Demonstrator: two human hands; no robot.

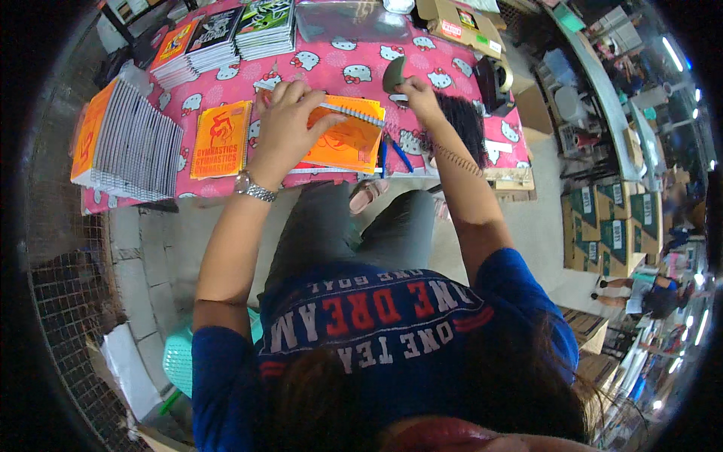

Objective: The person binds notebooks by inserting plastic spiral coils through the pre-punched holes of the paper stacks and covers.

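The left hand (pixel 292 117), with a silver metal-link watch (pixel 254 187) on its wrist, grasps an orange spiral-bound notebook (pixel 350 145) by its bound edge, fingers on the far side and thumb on the near side. That notebook lies at the near middle of the surface (pixel 324 77), which is covered in pink cloth printed with white cartoon cats. The right hand (pixel 418 99), farther out, pinches a dark green, flat piece with a curved edge (pixel 393 74) between fingers and thumb, just above the cloth. A thin dark wire coil (pixel 458 160) lies across the right forearm, beside a dense bundle of slim black strands (pixel 461 124) whose exact kind I cannot tell. Two slender blue tools (pixel 398 154) lie just right of the notebook. To its left rests another orange notebook with a red drawing (pixel 222 139), then a tall, leaning stack of spiral notebooks with an orange cover on top (pixel 139 143). Near the far right edge sits an open brown cardboard box (pixel 452 24)
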